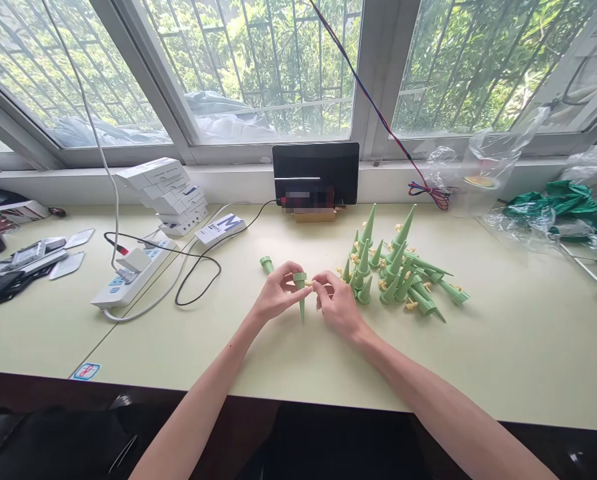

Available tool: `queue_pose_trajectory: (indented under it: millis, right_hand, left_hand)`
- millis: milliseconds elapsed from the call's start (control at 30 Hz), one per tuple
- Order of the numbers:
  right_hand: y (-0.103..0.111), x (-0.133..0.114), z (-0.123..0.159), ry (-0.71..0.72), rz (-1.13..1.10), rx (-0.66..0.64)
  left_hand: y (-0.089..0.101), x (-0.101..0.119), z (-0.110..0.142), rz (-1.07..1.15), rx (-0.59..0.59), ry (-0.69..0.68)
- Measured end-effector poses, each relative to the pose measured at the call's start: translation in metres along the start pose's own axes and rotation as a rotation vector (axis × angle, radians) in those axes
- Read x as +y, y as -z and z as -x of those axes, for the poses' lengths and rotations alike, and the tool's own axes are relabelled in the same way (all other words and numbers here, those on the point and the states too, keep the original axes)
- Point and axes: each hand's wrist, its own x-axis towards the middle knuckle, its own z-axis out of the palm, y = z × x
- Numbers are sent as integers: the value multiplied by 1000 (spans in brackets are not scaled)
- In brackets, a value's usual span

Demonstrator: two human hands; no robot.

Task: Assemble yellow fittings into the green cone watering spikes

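My left hand (277, 291) is closed around a green plastic cone spike (301, 293), held point down above the pale table (503, 360). My right hand (335, 303) pinches a small yellowish part at the spike's top, right beside the left fingers. A pile of several more green cone spikes (398, 270), some upright and some lying flat, with small yellow pieces among them, sits just right of my right hand. One short green piece (266, 263) lies alone on the table behind my left hand.
A white power strip (133, 273) with cables lies at the left. White boxes (165, 193) are stacked near the window, and a dark screen (315, 175) leans at the sill. Plastic bags with green material (553, 203) lie at the right. Devices clutter the far left.
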Motion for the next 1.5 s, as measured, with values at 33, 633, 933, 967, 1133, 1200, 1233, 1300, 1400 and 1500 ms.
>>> queue_pose_trajectory:
  millis: [33, 633, 933, 967, 1133, 1200, 1233, 1300, 1400, 1500]
  right_hand:
    - [0, -1, 0, -2, -7, 1]
    - [2, 3, -1, 9, 73, 3]
    - [3, 4, -1, -2, 156, 4]
    - [3, 4, -1, 2, 172, 6]
    - [2, 3, -1, 13, 241, 16]
    - [2, 4, -1, 13, 260, 16]
    - [2, 4, -1, 14, 267, 16]
    - [2, 4, -1, 13, 278, 18]
    - [1, 4, -1, 9, 285, 17]
    - [1, 4, -1, 7, 281, 17]
  left_hand:
    - [0, -1, 0, -1, -1, -4]
    - [0, 0, 0, -19, -54, 5]
    - [-3, -4, 2, -128, -24, -56]
    - [-3, -4, 2, -149, -23, -63]
    - [-4, -5, 2, -222, -19, -101]
    - [-5, -5, 3, -235, -25, -113]
    - [-5, -5, 3, -239, -28, -117]
    - [-5, -5, 3, -244, -33, -121]
    - [-5, -4, 3, -237, -46, -112]
    - [-4, -3, 3, -218, -60, -96]
